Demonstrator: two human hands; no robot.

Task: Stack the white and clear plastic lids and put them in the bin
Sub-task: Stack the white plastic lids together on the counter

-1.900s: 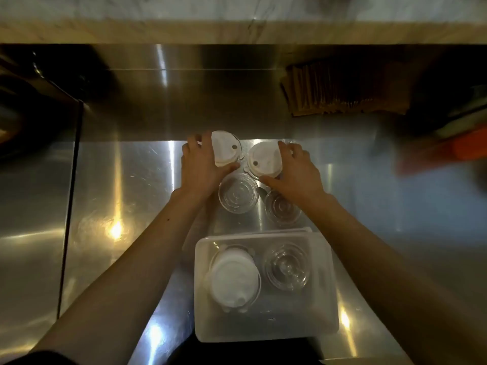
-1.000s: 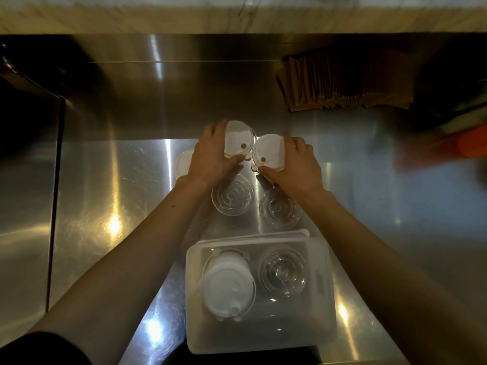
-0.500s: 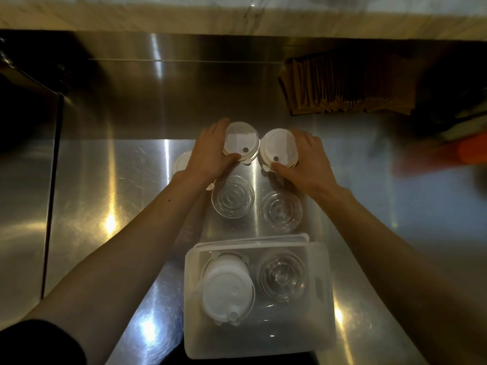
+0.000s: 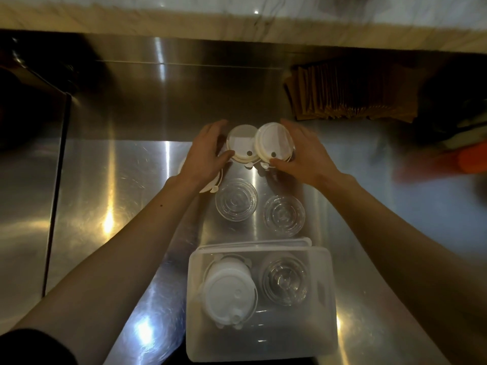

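My left hand (image 4: 208, 154) grips a white lid (image 4: 241, 143) by its left edge. My right hand (image 4: 305, 154) grips a second white lid (image 4: 274, 142), whose left edge overlaps the first. Both lids are held above the steel counter, tilted toward me. Another white lid (image 4: 212, 187) lies mostly hidden under my left wrist. Two clear lids sit on the counter, one on the left (image 4: 236, 203) and one on the right (image 4: 284, 216). The translucent bin (image 4: 328, 299) stands nearest me, holding a stack of white lids (image 4: 228, 292) and a stack of clear lids (image 4: 286, 281).
A steel counter (image 4: 118, 193) spans the view, with a dark gap (image 4: 56, 180) along its left side. Brown paper sleeves (image 4: 347, 93) stand at the back right. An orange object (image 4: 471, 160) and dark items lie at the far right edge.
My two hands have brought the white lids together, so the right lid now overlaps the left one. The view has shifted slightly.
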